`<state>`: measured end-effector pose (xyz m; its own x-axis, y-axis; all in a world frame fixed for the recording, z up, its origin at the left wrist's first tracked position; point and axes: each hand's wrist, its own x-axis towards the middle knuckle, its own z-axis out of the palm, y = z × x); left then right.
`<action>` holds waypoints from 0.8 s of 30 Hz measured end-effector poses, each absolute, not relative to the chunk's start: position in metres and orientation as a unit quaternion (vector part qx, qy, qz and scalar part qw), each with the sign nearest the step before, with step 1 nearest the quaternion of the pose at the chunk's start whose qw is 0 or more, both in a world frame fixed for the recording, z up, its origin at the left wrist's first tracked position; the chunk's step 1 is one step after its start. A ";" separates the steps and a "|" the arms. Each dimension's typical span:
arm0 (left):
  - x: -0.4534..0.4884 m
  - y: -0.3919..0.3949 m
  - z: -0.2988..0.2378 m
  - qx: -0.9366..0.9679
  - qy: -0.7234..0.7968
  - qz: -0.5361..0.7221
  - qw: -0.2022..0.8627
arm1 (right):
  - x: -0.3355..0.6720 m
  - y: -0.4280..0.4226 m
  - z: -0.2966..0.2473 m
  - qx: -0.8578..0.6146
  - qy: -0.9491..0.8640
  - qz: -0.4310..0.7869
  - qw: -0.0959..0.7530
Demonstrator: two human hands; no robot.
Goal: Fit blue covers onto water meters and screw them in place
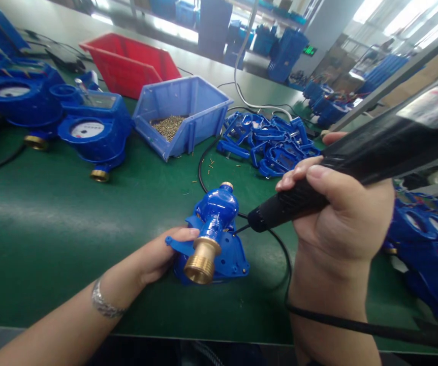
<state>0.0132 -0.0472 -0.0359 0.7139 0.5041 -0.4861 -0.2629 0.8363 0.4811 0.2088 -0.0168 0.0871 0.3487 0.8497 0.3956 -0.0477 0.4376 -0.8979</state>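
A blue water meter body (215, 223) with brass threaded ends lies upside down on the green bench (51, 229), resting on a blue plastic plate. My left hand (158, 256) grips its left side, thumb on the plate's edge. My right hand (341, 213) is closed around a black electric screwdriver (356, 162), held slanted. Its thin bit tip touches the plate just right of the meter body.
A light blue bin (181, 114) holding small brass screws stands behind, a red bin (127, 61) farther back. Assembled blue meters (89, 132) sit at the left, a pile of blue plastic brackets (268, 142) mid-right, more meters (428, 249) at the right edge. The tool's black cable (287, 264) loops across the bench.
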 end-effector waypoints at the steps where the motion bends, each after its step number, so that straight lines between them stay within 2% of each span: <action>1: 0.013 -0.047 -0.036 0.195 0.312 0.213 0.905 | 0.209 -0.016 0.088 -0.425 -0.473 0.321 0.702; 6: 0.012 -0.047 -0.034 0.191 0.320 0.220 0.902 | 0.207 -0.015 0.083 -0.429 -0.471 0.340 0.692; 11: 0.015 -0.047 -0.030 0.187 0.324 0.233 0.898 | 0.202 -0.019 0.057 -0.453 -0.465 0.400 0.647; 24: 0.023 -0.050 -0.020 0.229 0.363 0.232 0.873 | 0.199 -0.026 0.037 -0.470 -0.435 0.361 0.678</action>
<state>0.0228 -0.0501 -0.0201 0.6285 0.5707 -0.5284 -0.2385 0.7881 0.5675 0.1994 -0.0261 0.0370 0.3618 0.8978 0.2510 -0.0812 0.2986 -0.9509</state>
